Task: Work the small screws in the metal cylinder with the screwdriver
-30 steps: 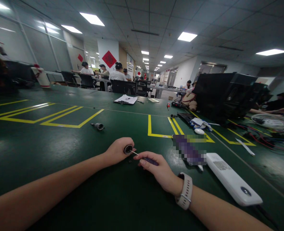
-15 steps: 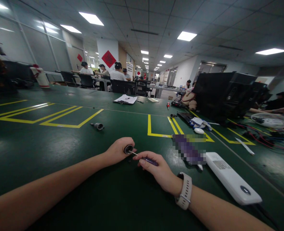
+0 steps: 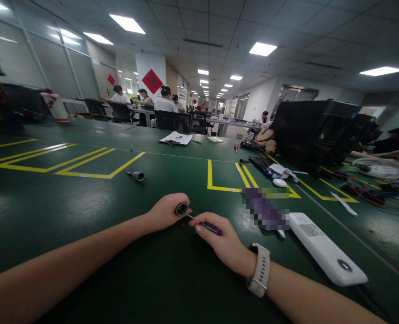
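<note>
My left hand (image 3: 168, 210) is closed around a round metal connector shell (image 3: 181, 209), its hollow end facing me. In my right hand (image 3: 218, 234) is a screwdriver with a purple handle (image 3: 212, 228), gripped between thumb and fingers. Its thin shaft points up and left, and the tip is at the lower right rim of the shell; whether it touches cannot be made out. A tiny dark ring-like part (image 3: 182, 225) lies on the green table (image 3: 145, 279) just below the shell. Farther off to the left rests another metal connector (image 3: 138, 176) on its side.
Right of my hands lie a blurred-out purple object (image 3: 263, 211) and a white power-bank-like device (image 3: 326, 249) with a cable. Behind are a white oval object (image 3: 279, 183), cloth gloves (image 3: 282, 173), a black computer case (image 3: 314, 130), a clipboard (image 3: 176, 138) and a red-handled tool (image 3: 236, 146).
The screwdriver tip has drawn back slightly, from inside the shell's opening to its lower right rim. My left hand holds the shell in nearly the same place.
</note>
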The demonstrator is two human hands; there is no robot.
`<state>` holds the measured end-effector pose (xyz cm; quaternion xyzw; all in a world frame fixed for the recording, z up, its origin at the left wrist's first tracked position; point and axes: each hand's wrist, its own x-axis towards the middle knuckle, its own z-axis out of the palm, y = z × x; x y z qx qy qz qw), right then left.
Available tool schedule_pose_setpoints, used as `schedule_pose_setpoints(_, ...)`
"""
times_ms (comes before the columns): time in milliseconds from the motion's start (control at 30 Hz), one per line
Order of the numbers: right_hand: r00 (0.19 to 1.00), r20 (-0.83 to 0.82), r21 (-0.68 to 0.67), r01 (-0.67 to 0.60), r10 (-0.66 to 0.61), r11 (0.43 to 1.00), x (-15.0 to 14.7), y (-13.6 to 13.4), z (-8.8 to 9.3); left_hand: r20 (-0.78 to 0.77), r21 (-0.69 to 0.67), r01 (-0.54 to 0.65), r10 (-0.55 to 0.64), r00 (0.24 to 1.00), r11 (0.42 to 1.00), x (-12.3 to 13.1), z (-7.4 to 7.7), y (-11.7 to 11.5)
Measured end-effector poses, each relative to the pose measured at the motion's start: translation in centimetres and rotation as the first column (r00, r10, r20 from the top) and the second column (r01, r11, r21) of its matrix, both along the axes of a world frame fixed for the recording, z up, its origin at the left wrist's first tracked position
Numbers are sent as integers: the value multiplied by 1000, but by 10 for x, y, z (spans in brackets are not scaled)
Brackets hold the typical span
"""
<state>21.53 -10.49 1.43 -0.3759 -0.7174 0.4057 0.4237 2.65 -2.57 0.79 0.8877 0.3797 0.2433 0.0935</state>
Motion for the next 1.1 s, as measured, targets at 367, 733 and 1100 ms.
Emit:
schedule_pose_setpoints(367, 998, -57, -140, 0, -8, 990, 2, 2, 3, -73, 59, 50, -46, 996, 997, -1, 2, -2)
schedule_pose_setpoints(733, 930, -361, -349, -199, 65, 916, 6, 10, 3, 82, -49, 38, -34, 996, 998, -1, 6, -1)
schedule_pose_setpoints(1100, 985, -172, -297, -70, 19, 952, 1, 7, 3, -209, 192, -24, 65, 976, 981, -1, 2, -4)
